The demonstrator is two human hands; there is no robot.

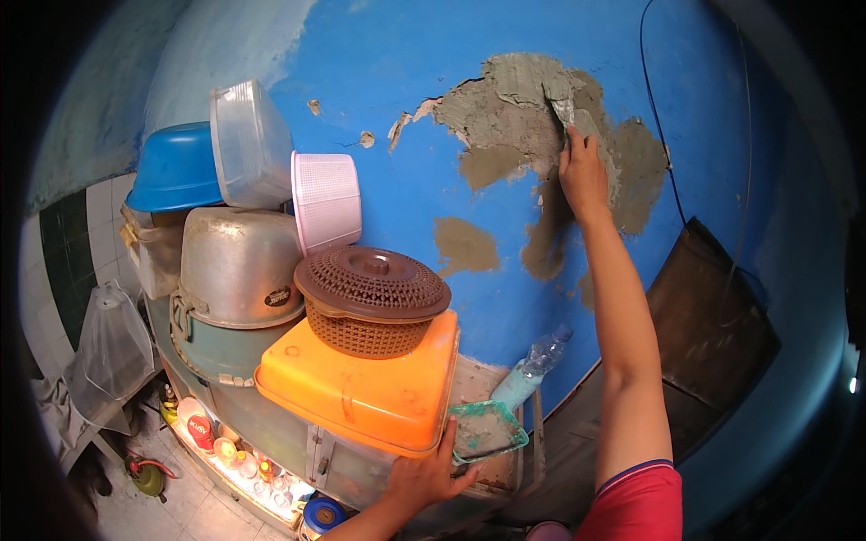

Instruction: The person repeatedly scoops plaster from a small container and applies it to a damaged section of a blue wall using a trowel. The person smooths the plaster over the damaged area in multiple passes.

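My right hand (585, 176) is raised to the blue wall (379, 54), closed around the handle of a putty knife (565, 110). The knife's blade rests against a rough patch of grey mortar (519, 86), with darker smoothed patches beside and below it. Down at the front, my left hand (424, 478) grips the near left corner of a small green plastic tray (518, 440). Wet grey mortar (483, 435) lies in that tray. Behind the tray a clear plastic bottle (541, 356) leans against the wall.
An orange plastic bin (361, 397) carries a brown lidded basket (374, 287) just left of the tray. Metal pots (236, 266), a blue basin (176, 167), a clear tub (251, 144) and a pink basket (327, 200) are stacked further left. A black cable (657, 117) hangs at right.
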